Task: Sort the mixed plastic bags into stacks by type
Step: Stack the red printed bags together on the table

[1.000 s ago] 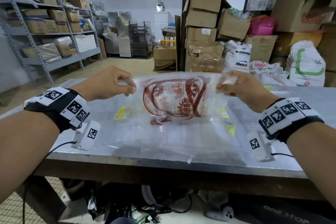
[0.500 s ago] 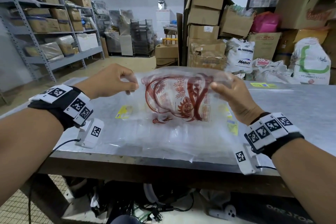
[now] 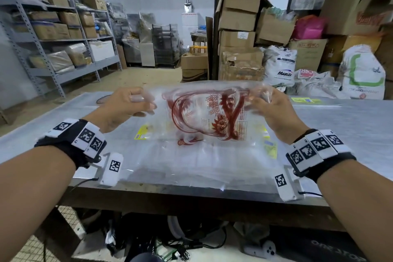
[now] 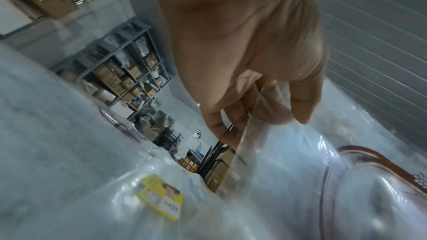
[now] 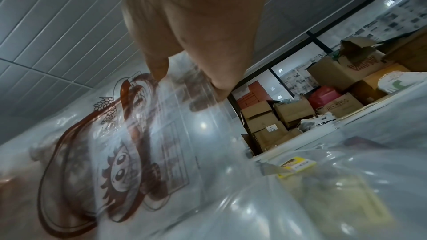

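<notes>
A clear plastic bag with a red printed picture (image 3: 204,112) hangs in the air between both hands, bowed and slack, over a pile of clear bags (image 3: 191,161) on the metal table (image 3: 350,125). My left hand (image 3: 136,104) pinches the bag's left edge between thumb and curled fingers (image 4: 300,105). My right hand (image 3: 265,104) holds the bag's right edge, thumb (image 5: 159,66) on one side and fingers behind the film. The red print (image 5: 120,169) shows close in the right wrist view. Several bags in the pile carry yellow labels (image 3: 143,132).
A flat bag with a yellow-green label (image 3: 303,99) lies at the table's far right. A red-printed bag (image 3: 104,99) lies at the far left. Cardboard boxes (image 3: 240,34) and white sacks (image 3: 361,76) stand behind the table, grey shelving (image 3: 53,34) to the left.
My right hand has moved inward to the left, so the bag, stretched flat before, now bulges and sags between the hands. The left hand has hardly shifted.
</notes>
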